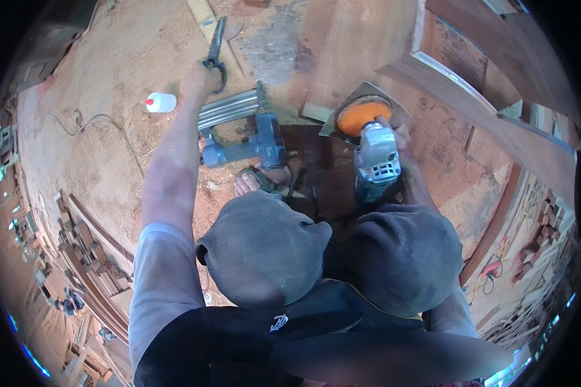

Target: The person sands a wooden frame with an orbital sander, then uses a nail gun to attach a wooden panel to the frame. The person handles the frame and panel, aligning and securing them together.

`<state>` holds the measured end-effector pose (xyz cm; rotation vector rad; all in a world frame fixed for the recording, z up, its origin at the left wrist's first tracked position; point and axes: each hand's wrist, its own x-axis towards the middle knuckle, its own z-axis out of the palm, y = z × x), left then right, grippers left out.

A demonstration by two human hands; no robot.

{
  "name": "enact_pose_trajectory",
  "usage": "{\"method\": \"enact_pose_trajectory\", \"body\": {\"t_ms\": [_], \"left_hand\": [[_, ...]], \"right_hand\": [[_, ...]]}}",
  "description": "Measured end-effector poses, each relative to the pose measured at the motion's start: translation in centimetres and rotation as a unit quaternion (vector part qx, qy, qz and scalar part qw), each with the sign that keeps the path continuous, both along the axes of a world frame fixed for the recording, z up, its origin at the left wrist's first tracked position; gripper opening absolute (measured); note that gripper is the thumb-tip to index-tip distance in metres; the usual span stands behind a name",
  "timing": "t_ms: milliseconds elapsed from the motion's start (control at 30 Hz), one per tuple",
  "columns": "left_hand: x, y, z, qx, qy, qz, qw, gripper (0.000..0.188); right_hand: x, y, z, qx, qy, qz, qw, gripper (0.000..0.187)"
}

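Observation:
My left hand [199, 82] reaches forward with its fingers closed on the handles of black scissors [217, 48], whose blades point away from me. In my right hand [401, 135] is an angle grinder [377, 155] with a grey-blue body. Its round orange pad [361, 116] faces a squarish grey-brown sheet [334, 122], which looks like sandpaper and sticks out around the pad. Between my arms, near my foot, lies a blue nail gun [258, 145] with a ribbed metal magazine [229, 109].
A white bottle with a red tip [161, 102] is left of my left forearm. Long wooden boards [394, 77] and a wooden frame [471, 84] stand at the right. A thin cable [103, 119] crosses the dusty floor. Wood offcuts [93, 251] are piled at the left.

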<state>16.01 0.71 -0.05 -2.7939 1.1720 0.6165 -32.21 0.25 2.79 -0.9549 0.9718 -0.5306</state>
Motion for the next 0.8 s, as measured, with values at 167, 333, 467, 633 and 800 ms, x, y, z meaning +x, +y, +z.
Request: {"method": "enact_pose_trajectory", "body": {"t_ms": [167,333,467,633,800], "left_hand": [[0.2,-0.7,0.3,0.038,0.027,-0.035,0.998,0.060],[-0.8,1.9,1.0,-0.058,0.270,0.113,0.955,0.055],[-6.8,5.9,2.9,-0.223,0.416,0.087,0.877,0.048],[-14.5,10.0,5.5,-0.200,0.467,0.054,0.859,0.049],[-17.9,10.5,6.1,-0.183,0.390,-0.066,0.900,0.047]], "right_hand": [[0.6,0.3,-0.2,0.017,0.007,-0.047,0.999,0.025],[0.6,0.3,0.1,0.080,-0.065,-0.050,0.993,0.029],[0.5,0.2,0.0,0.075,-0.055,-0.062,0.994,0.029],[1.0,-1.2,0.1,0.078,-0.075,-0.046,0.993,0.030],[2.4,-1.4,0.6,0.023,-0.153,-0.059,0.986,0.029]]}}
